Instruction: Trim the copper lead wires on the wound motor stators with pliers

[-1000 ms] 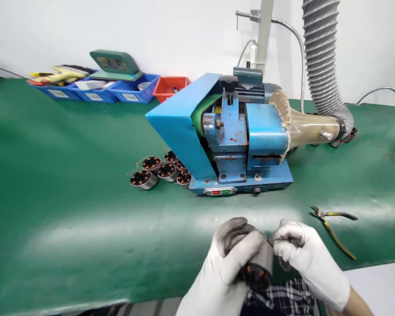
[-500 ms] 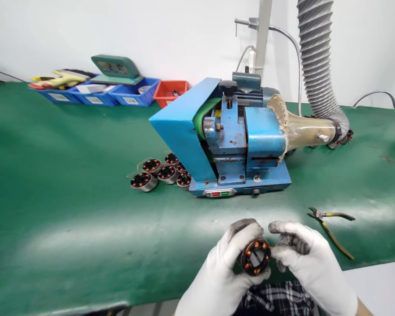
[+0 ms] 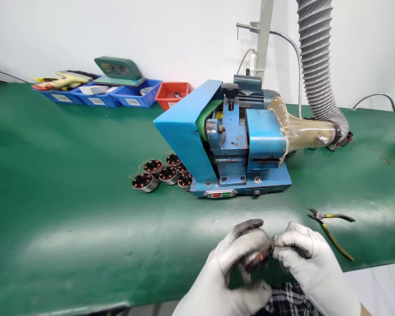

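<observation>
Both of my hands wear white gloves with grey, soiled fingertips, low at the front edge of the green bench. My left hand (image 3: 227, 272) is wrapped round a small round motor stator (image 3: 256, 260) with copper windings, mostly hidden by the fingers. My right hand (image 3: 311, 263) is closed in a pinch against the stator's right side, on something too small to make out. A blue bench machine (image 3: 230, 140) stands just beyond my hands. Several more stators (image 3: 161, 173) lie in a cluster at its left foot.
Yellow-handled pliers (image 3: 332, 224) lie right of my hands. A ribbed grey extraction hose (image 3: 316, 66) joins the machine's right end. Blue bins (image 3: 98, 96), an orange bin (image 3: 173, 94) and a green clock (image 3: 118, 70) line the back wall. The green mat (image 3: 69, 184) covers the bench.
The stator's open face showed half a second ago; my left hand has since turned it and closed over it. My right hand stays pinched at its side.
</observation>
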{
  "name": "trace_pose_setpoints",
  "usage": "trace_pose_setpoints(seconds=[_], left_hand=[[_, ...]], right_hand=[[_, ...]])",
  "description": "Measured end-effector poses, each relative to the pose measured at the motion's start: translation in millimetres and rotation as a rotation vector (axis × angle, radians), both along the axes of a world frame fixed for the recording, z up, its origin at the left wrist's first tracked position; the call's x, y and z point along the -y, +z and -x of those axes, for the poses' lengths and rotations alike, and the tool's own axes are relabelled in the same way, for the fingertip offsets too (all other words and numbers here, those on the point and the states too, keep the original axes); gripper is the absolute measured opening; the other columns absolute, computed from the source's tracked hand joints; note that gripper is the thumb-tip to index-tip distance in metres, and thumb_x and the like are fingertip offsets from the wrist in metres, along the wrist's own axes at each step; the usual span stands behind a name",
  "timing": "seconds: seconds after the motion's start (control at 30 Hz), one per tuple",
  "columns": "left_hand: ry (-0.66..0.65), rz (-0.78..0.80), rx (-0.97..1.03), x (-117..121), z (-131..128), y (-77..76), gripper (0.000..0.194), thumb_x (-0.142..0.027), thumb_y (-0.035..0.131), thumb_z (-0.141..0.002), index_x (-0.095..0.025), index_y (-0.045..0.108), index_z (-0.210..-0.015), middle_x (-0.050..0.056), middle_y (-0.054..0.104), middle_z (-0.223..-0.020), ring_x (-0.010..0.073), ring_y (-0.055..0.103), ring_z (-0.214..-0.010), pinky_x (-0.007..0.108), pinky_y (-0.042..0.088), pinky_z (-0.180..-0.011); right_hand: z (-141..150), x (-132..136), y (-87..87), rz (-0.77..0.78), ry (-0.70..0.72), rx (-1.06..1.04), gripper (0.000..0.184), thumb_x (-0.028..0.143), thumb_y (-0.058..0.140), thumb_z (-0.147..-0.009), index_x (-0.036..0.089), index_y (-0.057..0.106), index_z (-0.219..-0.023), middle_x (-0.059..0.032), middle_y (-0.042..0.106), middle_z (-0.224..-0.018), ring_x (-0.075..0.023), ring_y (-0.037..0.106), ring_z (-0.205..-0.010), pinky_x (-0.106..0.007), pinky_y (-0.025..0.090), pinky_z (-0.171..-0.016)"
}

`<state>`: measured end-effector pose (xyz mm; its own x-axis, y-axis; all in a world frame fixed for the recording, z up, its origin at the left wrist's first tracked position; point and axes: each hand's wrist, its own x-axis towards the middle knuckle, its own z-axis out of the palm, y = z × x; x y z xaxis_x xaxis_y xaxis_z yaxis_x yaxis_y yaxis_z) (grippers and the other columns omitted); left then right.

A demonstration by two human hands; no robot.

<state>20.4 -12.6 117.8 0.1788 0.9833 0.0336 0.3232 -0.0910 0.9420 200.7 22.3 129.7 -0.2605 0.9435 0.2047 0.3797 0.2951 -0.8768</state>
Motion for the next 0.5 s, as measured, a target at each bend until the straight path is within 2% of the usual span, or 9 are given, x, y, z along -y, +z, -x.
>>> trace_pose_setpoints(seconds=[0.07, 0.17, 0.23, 0.3, 0.37, 0.43, 0.5], left_hand=[[-0.024, -0.188, -0.023, 0, 0, -1.7, 0.034, -0.008, 0.065, -0.072, -0.03, 0.063, -0.098, 0.003, 0.062, -0.115, 0.0191, 0.063, -0.097, 0.028, 0.053, -0.085], [0.048, -0.405, -0.175, -2, 2, -4.5, 0.043, -0.003, 0.057, -0.077, -0.03, 0.054, -0.111, 0.005, 0.059, -0.117, 0.0189, 0.057, -0.108, 0.029, 0.05, -0.091], [0.005, -0.364, -0.221, -5, 3, -2.5, 0.048, -0.001, 0.054, -0.077, -0.029, 0.05, -0.115, 0.006, 0.058, -0.116, 0.0187, 0.057, -0.109, 0.03, 0.05, -0.09], [-0.092, -0.21, -0.179, -7, 4, 2.9, 0.042, -0.002, 0.058, -0.074, -0.028, 0.054, -0.107, 0.003, 0.062, -0.106, 0.0166, 0.062, -0.094, 0.026, 0.054, -0.08], [-0.158, -0.129, -0.091, -8, 3, 8.2, 0.032, -0.005, 0.063, -0.07, -0.027, 0.058, -0.093, -0.001, 0.061, -0.095, 0.0144, 0.062, -0.083, 0.022, 0.055, -0.072], [-0.172, -0.196, -0.04, -8, 2, 9.7, 0.028, -0.004, 0.062, -0.073, -0.028, 0.059, -0.088, -0.002, 0.058, -0.093, 0.0121, 0.061, -0.083, 0.019, 0.053, -0.074], [-0.097, -0.318, -0.092, -6, 1, 5.6, 0.041, -0.001, 0.057, -0.077, -0.03, 0.056, -0.105, 0.0, 0.055, -0.106, 0.0126, 0.059, -0.097, 0.02, 0.049, -0.086]], right_hand=[[5, 0, -0.7, 0.113, -0.036, 0.006, 0.017, 0.011, 0.054, -0.072, 0.02, 0.064, -0.061, 0.0024, 0.053, -0.055, -0.012, 0.051, -0.052, -0.022, 0.041, -0.052], [9, -1, -1.2, 0.298, -0.003, -0.018, 0.019, 0.013, 0.051, -0.069, 0.019, 0.057, -0.053, 0.0027, 0.048, -0.052, -0.012, 0.049, -0.048, -0.021, 0.039, -0.046], [10, -1, -2.1, 0.318, -0.006, -0.02, 0.019, 0.014, 0.05, -0.069, 0.019, 0.057, -0.053, 0.003, 0.048, -0.051, -0.0115, 0.048, -0.046, -0.021, 0.038, -0.045], [10, 0, -3.4, 0.224, -0.06, 0.018, 0.019, 0.014, 0.051, -0.071, 0.019, 0.06, -0.056, 0.0025, 0.05, -0.052, -0.0118, 0.049, -0.048, -0.022, 0.04, -0.049], [10, 3, -4.5, 0.098, -0.108, 0.052, 0.017, 0.015, 0.053, -0.074, 0.019, 0.064, -0.062, 0.001, 0.055, -0.056, -0.0128, 0.052, -0.053, -0.022, 0.042, -0.055], [10, 4, -4.6, 0.036, -0.12, 0.051, 0.016, 0.016, 0.054, -0.076, 0.02, 0.065, -0.065, -0.0001, 0.058, -0.06, -0.0132, 0.054, -0.056, -0.022, 0.043, -0.056], [10, 4, -4.0, 0.081, -0.106, 0.022, 0.017, 0.015, 0.055, -0.075, 0.02, 0.063, -0.06, 0.0009, 0.056, -0.056, -0.0126, 0.054, -0.054, -0.021, 0.042, -0.053]])
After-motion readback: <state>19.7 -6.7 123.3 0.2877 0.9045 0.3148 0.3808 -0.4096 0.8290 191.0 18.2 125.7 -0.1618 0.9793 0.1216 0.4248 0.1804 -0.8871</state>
